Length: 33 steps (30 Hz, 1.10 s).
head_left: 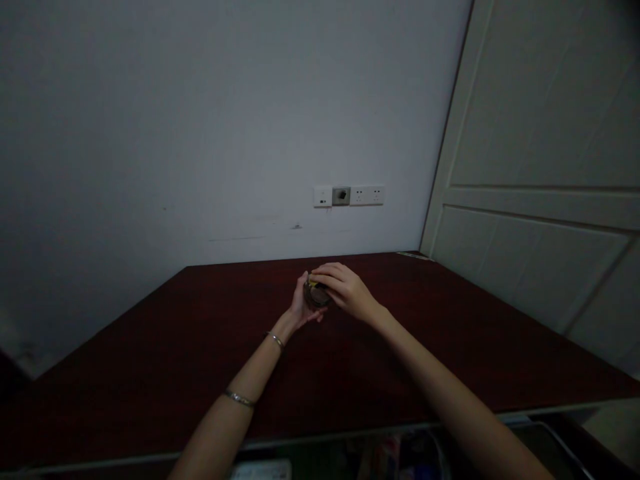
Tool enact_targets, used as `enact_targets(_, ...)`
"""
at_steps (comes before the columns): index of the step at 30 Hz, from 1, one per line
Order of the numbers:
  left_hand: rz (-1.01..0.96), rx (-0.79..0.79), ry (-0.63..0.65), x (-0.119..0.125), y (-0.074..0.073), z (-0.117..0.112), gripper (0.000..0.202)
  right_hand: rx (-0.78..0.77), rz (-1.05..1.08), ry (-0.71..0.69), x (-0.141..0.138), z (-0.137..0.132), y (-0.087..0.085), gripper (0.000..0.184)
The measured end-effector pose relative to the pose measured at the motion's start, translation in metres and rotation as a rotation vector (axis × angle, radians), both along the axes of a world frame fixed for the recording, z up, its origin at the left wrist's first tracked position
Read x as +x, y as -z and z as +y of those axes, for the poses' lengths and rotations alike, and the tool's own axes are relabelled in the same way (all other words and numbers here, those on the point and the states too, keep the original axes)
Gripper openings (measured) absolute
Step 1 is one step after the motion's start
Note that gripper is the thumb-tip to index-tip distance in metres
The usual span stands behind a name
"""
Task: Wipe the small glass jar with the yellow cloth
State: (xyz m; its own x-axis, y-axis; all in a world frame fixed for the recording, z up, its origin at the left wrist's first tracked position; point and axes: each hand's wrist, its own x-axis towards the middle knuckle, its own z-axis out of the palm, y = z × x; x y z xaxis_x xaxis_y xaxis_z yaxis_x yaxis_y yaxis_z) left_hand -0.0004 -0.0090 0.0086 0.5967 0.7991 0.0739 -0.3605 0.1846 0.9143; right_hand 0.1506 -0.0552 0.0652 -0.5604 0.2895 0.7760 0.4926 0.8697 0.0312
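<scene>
Over the dark red tabletop (240,313), both hands meet at a small round container (317,295), dark and glassy with a bit of yellow near its top. My left hand (300,303) is wrapped around its left side and underside. From above and the right, my right hand (347,287) has its fingers closed at the container's top edge, where the yellow part shows. Whether those fingers grip a lid or something inside is too dark to make out. Two metal bangles circle the left forearm.
Behind the table rises a pale wall with a row of sockets (367,195). A white panelled door (540,153) stands along the right side. Below the front edge, an open drawer or shelf holds a white box (263,469) and assorted items.
</scene>
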Motion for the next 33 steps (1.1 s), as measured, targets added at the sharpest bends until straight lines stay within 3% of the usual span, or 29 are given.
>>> enact_targets(3,-0.023,0.0,-0.022,0.001,-0.001,0.0,0.067,-0.025,-0.026,-0.002,-0.002,0.001,-0.001,0.033)
enact_targets(10,0.012,0.002,0.009,0.003,-0.004,-0.001,0.071,-0.165,0.252,-0.055,-0.001,0.011,0.007,0.032)
enact_targets(23,-0.1,-0.14,0.066,0.004,-0.012,-0.007,0.077,-0.443,0.642,-0.006,0.0,0.008,0.0,0.021)
enact_targets(33,-0.162,-0.211,0.085,0.004,-0.015,-0.01,0.076,-0.395,0.706,0.06,0.0,0.008,0.012,0.023)
